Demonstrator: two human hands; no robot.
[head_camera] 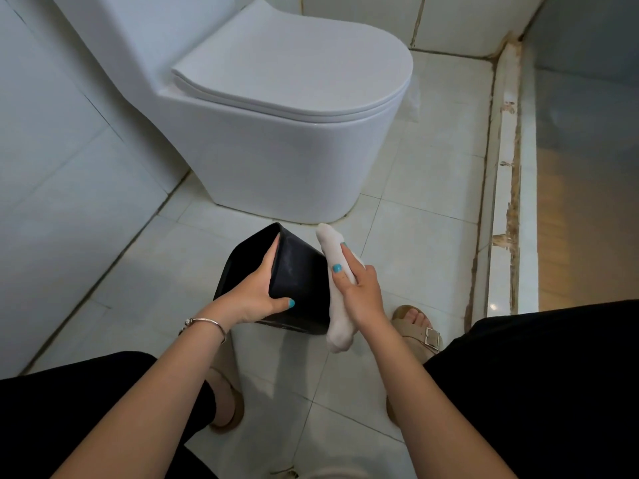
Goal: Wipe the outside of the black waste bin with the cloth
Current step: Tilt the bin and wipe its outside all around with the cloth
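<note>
Pale glossy floor tiles (425,236) and a white ceramic toilet (276,133) frame a bin-wiping job in mid-stroke.

Head view: the left hand (256,288) grasps the smooth, square-sided black plastic waste bin (301,281), tipped and seemingly held above the floor, fingers curled over its rim. The right hand (359,288) holds a soft, limp white cloth (337,305) against the bin's right side. Next, likely, turn the bin to an unwiped face.

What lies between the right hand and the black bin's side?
The white cloth, pressed by the right hand against the black bin, seen in the head view.
</note>
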